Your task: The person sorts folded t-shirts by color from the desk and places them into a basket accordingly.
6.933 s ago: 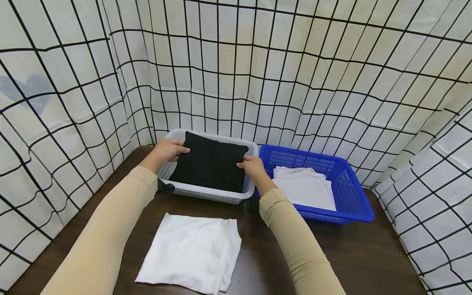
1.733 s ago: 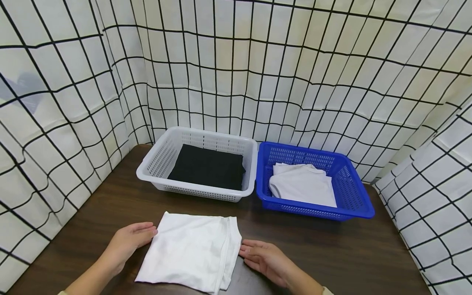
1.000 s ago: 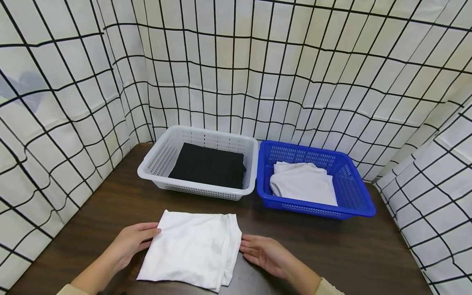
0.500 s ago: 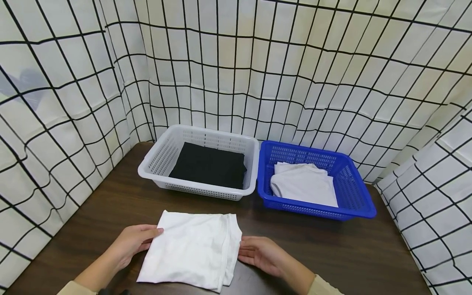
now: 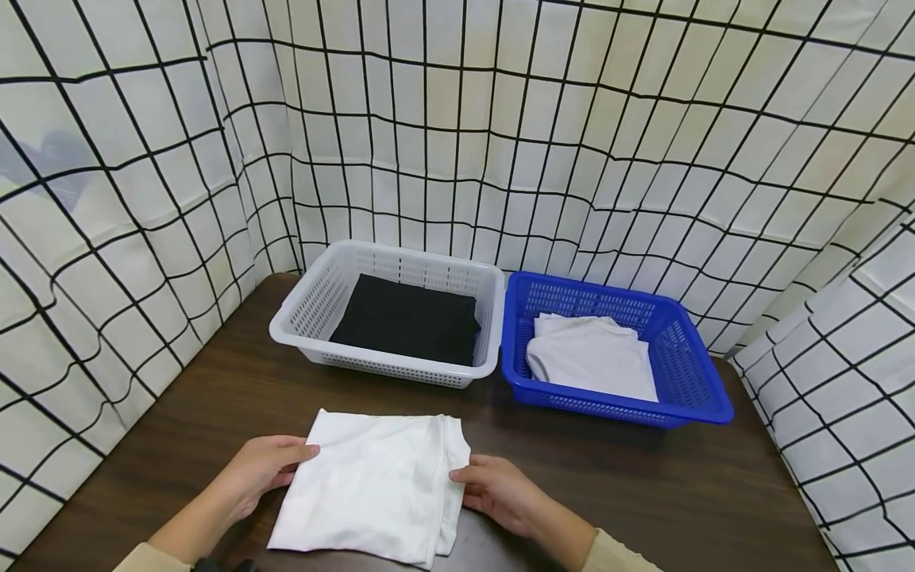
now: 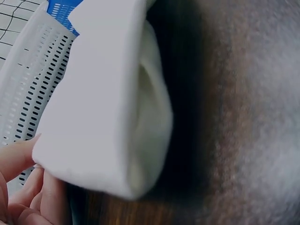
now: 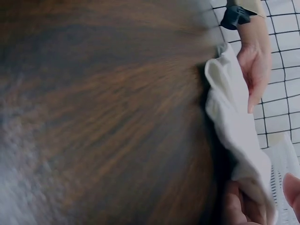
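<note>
A folded white cloth (image 5: 372, 485) lies on the dark wooden table in front of the person. My left hand (image 5: 260, 474) pinches its left edge, thumb on top and fingers tucked beneath. The left wrist view has the thumb and fingers (image 6: 47, 194) at the cloth's rounded corner. On the opposite edge, my right hand (image 5: 500, 490) has its thumb over the top and its fingers underneath. In the right wrist view, the fingers (image 7: 239, 206) reach under the cloth (image 7: 234, 122), whose layers show along the side.
Behind the cloth stands a white perforated basket (image 5: 386, 367) holding a folded black cloth (image 5: 407, 319). Touching or nearly touching its right side is a blue basket (image 5: 686, 381) with folded white cloth (image 5: 593, 357) inside. Grid-patterned curtains (image 5: 457, 135) enclose the table.
Earlier, both hands held the black cloth over the white basket; it now lies inside. They moved to the white cloth's sides, and the right thumb has just come over its edge.
</note>
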The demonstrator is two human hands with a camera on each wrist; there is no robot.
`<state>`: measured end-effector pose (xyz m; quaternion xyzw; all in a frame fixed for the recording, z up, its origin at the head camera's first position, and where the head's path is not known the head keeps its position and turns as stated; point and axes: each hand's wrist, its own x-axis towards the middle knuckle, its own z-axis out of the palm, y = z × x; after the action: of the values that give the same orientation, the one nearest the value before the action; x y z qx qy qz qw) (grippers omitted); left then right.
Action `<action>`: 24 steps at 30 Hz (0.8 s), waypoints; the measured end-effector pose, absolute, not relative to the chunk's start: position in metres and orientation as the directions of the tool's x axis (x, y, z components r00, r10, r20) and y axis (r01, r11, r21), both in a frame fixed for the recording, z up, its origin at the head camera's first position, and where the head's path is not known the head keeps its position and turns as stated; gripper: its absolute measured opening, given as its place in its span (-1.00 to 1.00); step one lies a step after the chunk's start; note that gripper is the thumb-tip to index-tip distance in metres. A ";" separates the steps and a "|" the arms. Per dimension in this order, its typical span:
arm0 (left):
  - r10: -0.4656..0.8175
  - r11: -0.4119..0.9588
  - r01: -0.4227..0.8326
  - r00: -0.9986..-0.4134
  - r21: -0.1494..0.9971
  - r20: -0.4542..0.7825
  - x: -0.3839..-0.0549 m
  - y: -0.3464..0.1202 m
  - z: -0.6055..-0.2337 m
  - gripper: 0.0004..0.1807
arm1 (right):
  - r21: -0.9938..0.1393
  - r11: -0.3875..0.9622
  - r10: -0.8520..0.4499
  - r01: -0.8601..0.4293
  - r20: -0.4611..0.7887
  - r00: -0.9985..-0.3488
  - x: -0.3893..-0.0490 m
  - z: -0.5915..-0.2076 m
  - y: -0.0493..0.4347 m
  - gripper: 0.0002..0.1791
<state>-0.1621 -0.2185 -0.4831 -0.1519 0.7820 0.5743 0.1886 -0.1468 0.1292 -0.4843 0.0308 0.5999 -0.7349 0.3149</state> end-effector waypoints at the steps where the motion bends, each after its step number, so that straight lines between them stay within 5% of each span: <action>1: -0.024 0.294 -0.458 -0.881 0.839 -0.473 -0.162 -0.218 -0.483 -0.42 | -0.862 -0.072 -0.420 0.501 -0.429 -0.800 -0.146 -0.485 0.128 -0.48; 15: -0.025 0.370 -0.437 -0.887 0.820 -0.461 -0.159 -0.213 -0.478 -0.42 | -0.913 0.099 -0.309 0.397 -0.407 -0.860 -0.142 -0.494 0.117 -0.70; 24: -0.005 0.333 -0.423 -0.895 0.843 -0.447 -0.160 -0.203 -0.468 -0.45 | -0.911 0.068 -0.318 0.407 -0.407 -0.856 -0.145 -0.480 0.131 -0.66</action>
<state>-0.1599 -0.2026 -0.4677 -0.1345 0.7950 0.5616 0.1860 -0.1449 0.1314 -0.4796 0.0329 0.6808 -0.6818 0.2659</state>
